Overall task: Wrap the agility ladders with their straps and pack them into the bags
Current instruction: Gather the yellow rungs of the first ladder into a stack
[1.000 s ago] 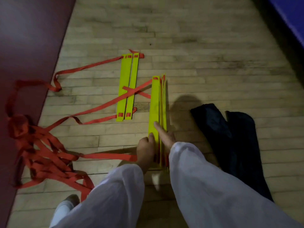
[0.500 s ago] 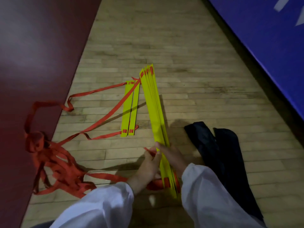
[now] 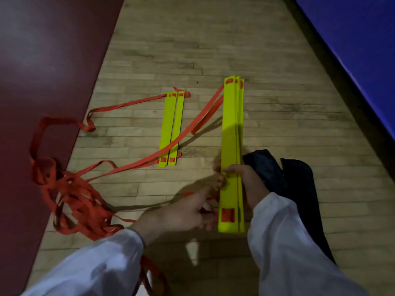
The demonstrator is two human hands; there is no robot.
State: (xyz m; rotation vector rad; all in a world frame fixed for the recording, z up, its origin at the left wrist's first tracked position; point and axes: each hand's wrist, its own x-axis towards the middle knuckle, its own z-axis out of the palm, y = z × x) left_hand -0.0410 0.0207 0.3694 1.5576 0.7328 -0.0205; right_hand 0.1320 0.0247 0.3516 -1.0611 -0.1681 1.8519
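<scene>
While right hand curls its fingers round the yellow rung stack centre-right, probably squaring it for strapping, left hand touches its edge, grip unclear, bags just right.

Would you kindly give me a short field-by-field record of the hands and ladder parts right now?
right hand: grips the stacked rungs mid-length
left hand: at the stack's left edge, grasp blurred
loose rungs: two, flat on the floor, left of the stack
straps: red, tangled heap at far left
bags: black, on the floor right of the stack
</scene>
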